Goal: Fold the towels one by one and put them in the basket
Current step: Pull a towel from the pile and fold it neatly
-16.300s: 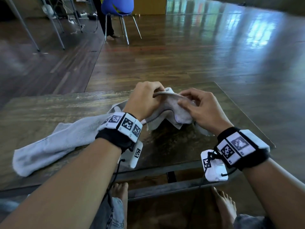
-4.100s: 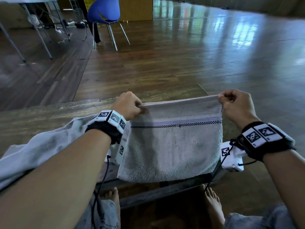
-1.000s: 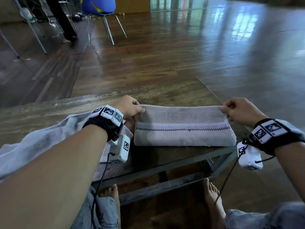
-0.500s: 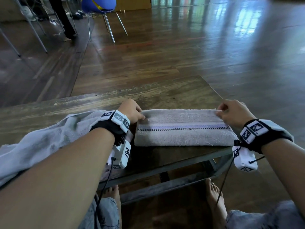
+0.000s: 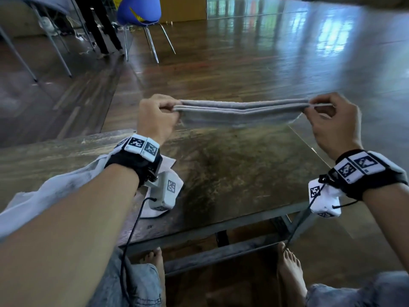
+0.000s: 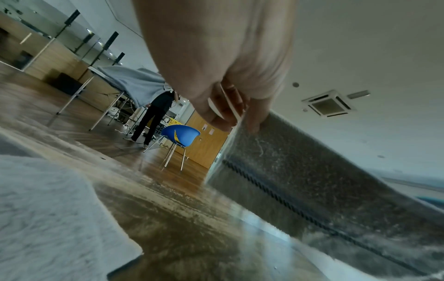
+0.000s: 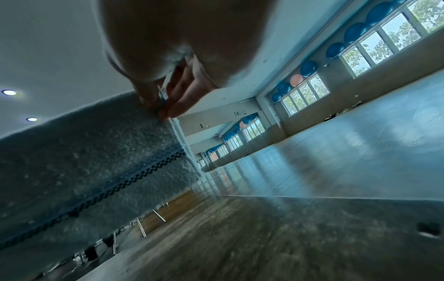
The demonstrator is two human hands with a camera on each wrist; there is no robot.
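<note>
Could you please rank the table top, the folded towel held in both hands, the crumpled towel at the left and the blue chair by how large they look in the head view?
1. table top
2. crumpled towel
3. folded towel, seen nearly edge-on
4. blue chair, far off and cropped, so unsure

Large hall: wooden floor [image 5: 243, 69], balloons [image 7: 355, 32]

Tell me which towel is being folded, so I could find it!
Find the dark wooden table. Just above its far edge, the left hand and right hand pinch the ends of the folded grey towel. Unlike the crumpled pale towel lying on the table's left, it has a checkered stripe.
</note>
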